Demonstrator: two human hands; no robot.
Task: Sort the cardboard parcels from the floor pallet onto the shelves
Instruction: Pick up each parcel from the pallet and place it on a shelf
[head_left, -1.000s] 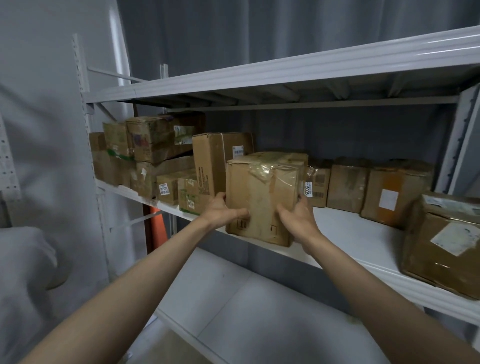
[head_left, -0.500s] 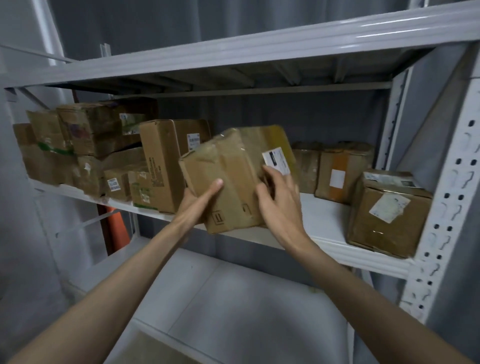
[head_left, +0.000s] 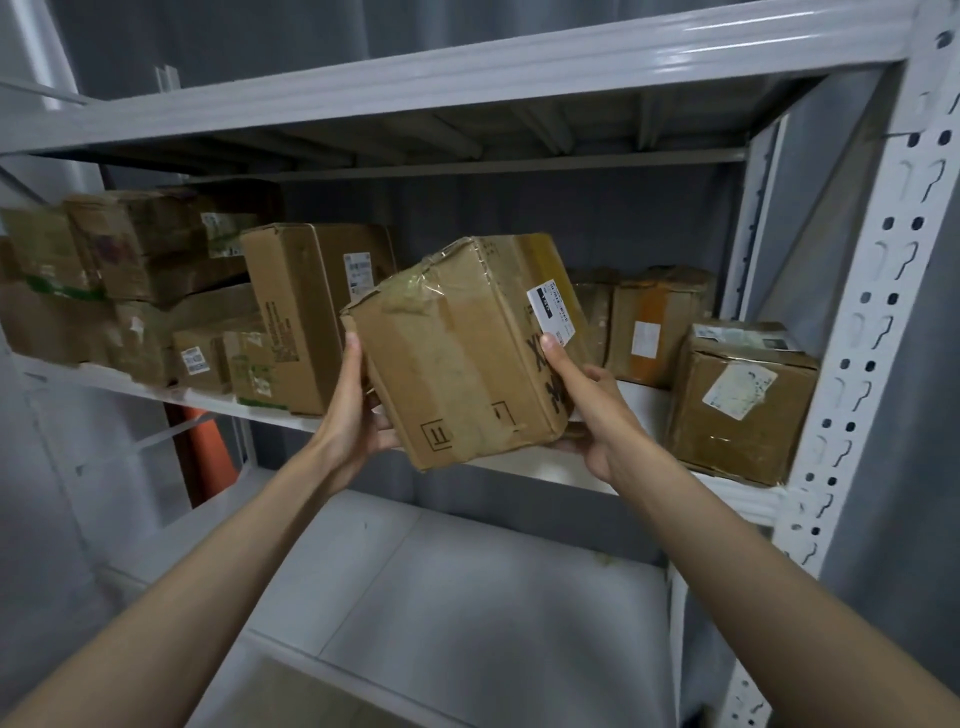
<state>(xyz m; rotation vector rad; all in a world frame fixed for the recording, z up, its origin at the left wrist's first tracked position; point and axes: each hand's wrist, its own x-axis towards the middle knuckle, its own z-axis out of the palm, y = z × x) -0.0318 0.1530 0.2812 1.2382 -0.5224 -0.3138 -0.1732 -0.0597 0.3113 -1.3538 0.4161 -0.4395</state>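
Currently, in the head view, the left hand (head_left: 358, 415) and right hand (head_left: 587, 410) grip a tilted cardboard parcel (head_left: 462, 353) from either side, fingers curled round its edges, above the middle shelf (head_left: 540, 465). It looks mid-placement; next, level it and set it into the gap between the tall box (head_left: 306, 312) and the orange-labelled box (head_left: 654, 327).

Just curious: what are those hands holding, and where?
A taped cardboard parcel, tilted: left hand on its left side, right hand on its right side and lower corner.

Stockroom/warehouse, white slotted steel racking (head_left: 852, 332), shelves w/ taped, labelled cardboard parcels (head_left: 311, 312), grey walls
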